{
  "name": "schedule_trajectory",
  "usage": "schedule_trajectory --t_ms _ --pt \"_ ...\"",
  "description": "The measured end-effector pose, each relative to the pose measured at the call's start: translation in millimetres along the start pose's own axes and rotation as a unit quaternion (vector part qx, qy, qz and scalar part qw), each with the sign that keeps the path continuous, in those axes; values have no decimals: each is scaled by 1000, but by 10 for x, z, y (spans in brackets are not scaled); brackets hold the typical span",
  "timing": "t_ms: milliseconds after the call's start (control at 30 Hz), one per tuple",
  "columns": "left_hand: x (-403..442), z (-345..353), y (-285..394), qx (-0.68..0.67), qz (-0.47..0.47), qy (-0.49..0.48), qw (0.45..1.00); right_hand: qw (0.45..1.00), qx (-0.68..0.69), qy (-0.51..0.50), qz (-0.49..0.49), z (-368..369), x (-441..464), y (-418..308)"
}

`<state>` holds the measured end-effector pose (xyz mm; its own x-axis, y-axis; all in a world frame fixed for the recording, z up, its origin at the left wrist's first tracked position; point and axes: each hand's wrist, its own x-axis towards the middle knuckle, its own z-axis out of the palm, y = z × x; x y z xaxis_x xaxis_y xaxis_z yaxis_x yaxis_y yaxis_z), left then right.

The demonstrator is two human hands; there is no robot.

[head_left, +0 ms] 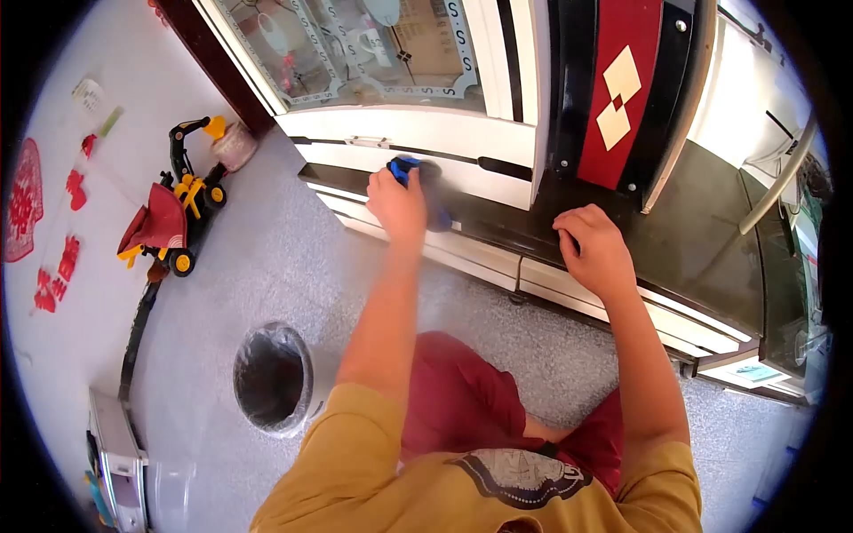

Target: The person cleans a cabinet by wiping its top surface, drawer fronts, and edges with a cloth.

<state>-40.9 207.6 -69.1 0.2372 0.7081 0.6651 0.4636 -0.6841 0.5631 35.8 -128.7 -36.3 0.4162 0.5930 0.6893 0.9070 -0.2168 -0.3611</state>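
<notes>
My left hand (397, 202) is closed around a blue and black object (405, 167) in front of the white cabinet, over the dark ledge. Part of this object is smeared by motion below and to the right of my fingers, so its shape is unclear. Further right, my right hand (593, 244) rests at the front edge of the dark countertop (693, 231). Its fingers are curled with a small gap between thumb and fingers, and nothing shows in them.
A lined trash bin (306, 377) stands on the floor left of my legs. The red and yellow toy truck (164, 218) is by the left wall. White drawers (480, 258) run below the ledge; a glass-fronted cabinet (400, 111) rises above it.
</notes>
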Motion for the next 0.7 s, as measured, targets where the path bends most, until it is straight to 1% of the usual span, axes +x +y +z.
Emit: schedule_trajectory --t_ms 67,100,133,200,300,333,400,467,500,600,633,667,700 --pt "-32 11 8 1 8 0 1000 1000 -1 1 -2 9 -2 2" --pt "11 -3 10 -3 -21 -22 1000 1000 -2 0 -3 9 -7 5" --pt "35 0 38 -5 -62 -22 998 1000 -4 -1 -7 6 -11 7" --pt "43 3 101 -24 -97 -8 995 1000 -7 0 -17 1 -1 7" --pt "-124 29 210 34 -45 1 998 1000 -10 -7 -4 7 -3 17" --pt "-226 23 275 48 -15 -9 999 1000 -9 -2 -9 4 8 16" --pt "-469 5 419 66 79 -13 995 1000 -7 4 -13 5 -4 4" --pt "-683 -60 644 60 118 -46 990 1000 -22 3 -17 8 -16 36" --pt "-772 -108 766 46 113 -75 990 999 -30 3 -19 7 -36 42" --pt "-1021 -166 1012 7 147 -71 987 995 -18 71 -62 -32 -97 -47" --pt "-1003 -291 1099 5 103 -179 978 995 -12 52 -80 -55 -108 -77" --pt "-933 -311 1078 -58 89 -257 961 993 -1 45 -109 -28 -101 -125" --pt "-820 -292 1020 -119 75 -334 932 995 12 -4 -101 -23 -81 -282"
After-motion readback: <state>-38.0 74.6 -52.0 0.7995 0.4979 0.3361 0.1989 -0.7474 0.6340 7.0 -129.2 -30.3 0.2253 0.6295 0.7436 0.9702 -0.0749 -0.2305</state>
